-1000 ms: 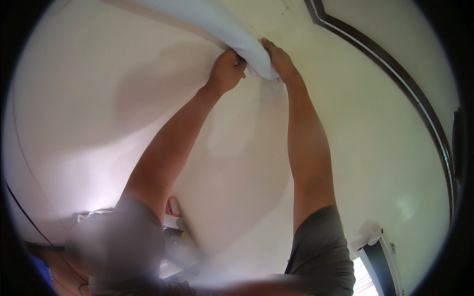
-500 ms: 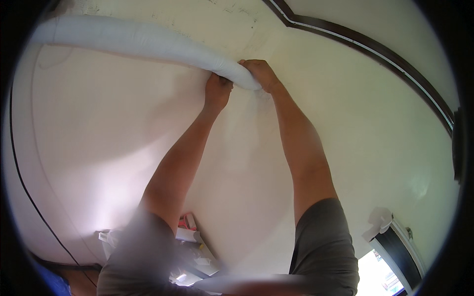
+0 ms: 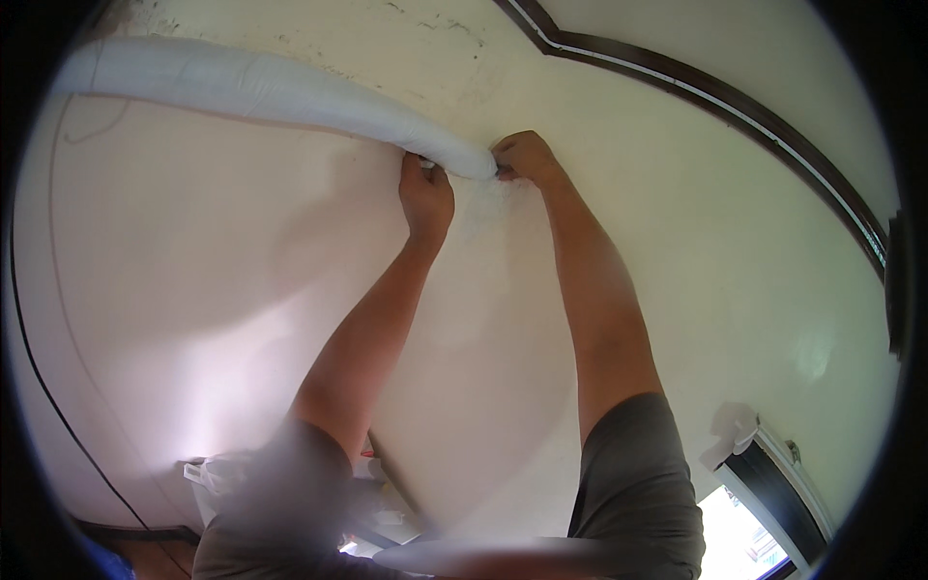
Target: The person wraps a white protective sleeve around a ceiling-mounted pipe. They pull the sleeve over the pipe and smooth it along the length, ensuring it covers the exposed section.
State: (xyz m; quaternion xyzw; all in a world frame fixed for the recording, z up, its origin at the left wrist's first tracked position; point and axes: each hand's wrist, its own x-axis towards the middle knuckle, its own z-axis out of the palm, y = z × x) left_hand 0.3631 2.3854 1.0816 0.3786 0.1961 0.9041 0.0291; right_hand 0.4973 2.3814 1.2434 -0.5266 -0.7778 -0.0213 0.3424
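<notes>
A thick pipe wrapped in pale white wrapping (image 3: 271,92) runs along the wall from the far left and narrows toward the middle, where it ends close to the wall surface. Just under its narrow part is my left hand (image 3: 426,201), fingers curled, with a small whitish bit between thumb and fingertips; it may be part of the wrapping. My right hand (image 3: 526,157) is closed at the pipe's tip, its fingertips pressed together on the wrapping's end. What exactly these fingertips grip is partly hidden by the hand.
A cream wall (image 3: 483,387) fills most of the view, with dark scuffs above the pipe. Dark trim (image 3: 667,75) crosses the upper right. A black cable (image 3: 58,387) hangs at the left. Low down are a white plastic bag (image 3: 215,474) and a window frame (image 3: 773,483).
My right hand has shifted slightly right and down, from lying over the pipe's end to pinching at its tip. My left hand has turned a little and stays below the pipe.
</notes>
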